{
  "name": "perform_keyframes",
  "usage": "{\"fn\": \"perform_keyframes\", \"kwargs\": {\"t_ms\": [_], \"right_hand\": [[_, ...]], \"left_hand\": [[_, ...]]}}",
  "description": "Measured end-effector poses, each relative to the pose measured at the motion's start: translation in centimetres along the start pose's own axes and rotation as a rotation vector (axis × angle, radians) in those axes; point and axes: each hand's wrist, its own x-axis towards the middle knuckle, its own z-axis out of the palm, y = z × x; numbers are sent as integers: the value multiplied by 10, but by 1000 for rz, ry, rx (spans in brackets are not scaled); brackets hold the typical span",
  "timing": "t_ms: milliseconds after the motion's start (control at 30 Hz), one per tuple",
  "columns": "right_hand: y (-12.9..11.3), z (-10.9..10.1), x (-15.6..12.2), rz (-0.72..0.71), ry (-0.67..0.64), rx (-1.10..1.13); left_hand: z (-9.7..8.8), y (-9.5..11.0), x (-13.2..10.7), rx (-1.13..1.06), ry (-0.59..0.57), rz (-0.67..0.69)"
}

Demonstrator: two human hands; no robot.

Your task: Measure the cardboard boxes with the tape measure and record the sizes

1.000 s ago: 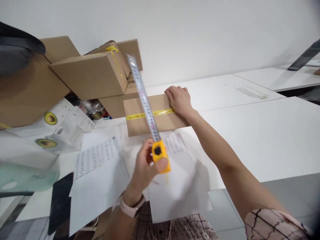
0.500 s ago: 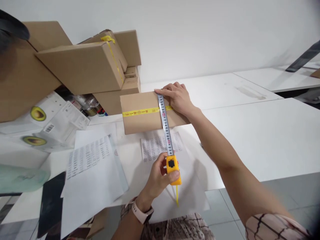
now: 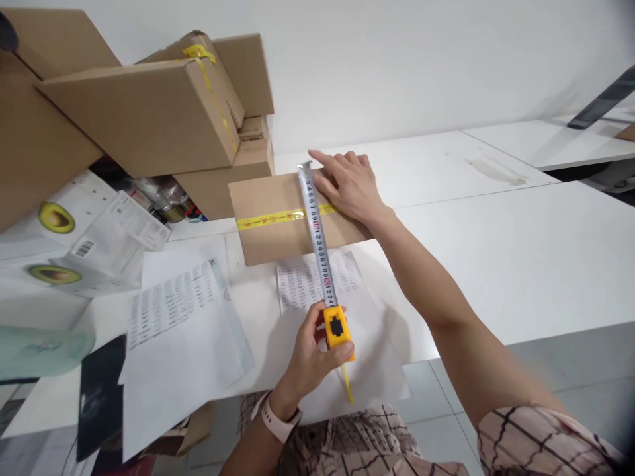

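Observation:
My left hand (image 3: 315,350) grips a yellow tape measure (image 3: 337,325) near the table's front edge, thumb on its case. Its metal blade (image 3: 317,238) runs out away from me, across the top of a brown cardboard box (image 3: 270,198) sealed with yellow printed tape. The blade's hooked end sticks up past the box's far edge. My right hand (image 3: 350,185) lies on the right part of the box, fingers spread, the index finger pointing out beside the blade's end. A printed sheet (image 3: 297,284) lies partly beneath the blade, in front of the box.
Cardboard boxes (image 3: 143,119) are piled at the back left. Below them are white cartons with avocado pictures (image 3: 94,231). Printed papers (image 3: 183,350) lie at the left, over a black flat object (image 3: 102,390). The white table (image 3: 496,264) stretches right towards the wall.
My right index finger has come off the blade's hooked end and stretched outward. The blade's end now shows free beyond the box's far edge. The view has shifted slightly.

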Motion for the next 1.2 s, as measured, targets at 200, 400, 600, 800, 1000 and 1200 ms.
{"fn": "perform_keyframes", "kwargs": {"t_ms": [200,400,600,800,1000,1200], "right_hand": [[-32,-9,-44,81,16,-38],[-59,8,-133,87,37,-127],[-59,-17,-141,201,185,366],[-67,-81,-128,302,552,942],[-90,-78,-170,377,487,1034],[-131,-42,-219,314,64,987]], "left_hand": [[-17,-19,-42,-59,120,-36],[-28,-29,-46,70,83,3],[-22,-12,-50,282,-45,-38],[-22,10,-64,722,-190,69],[-27,5,-71,743,-57,164],[-30,-5,-78,722,146,370]]}}
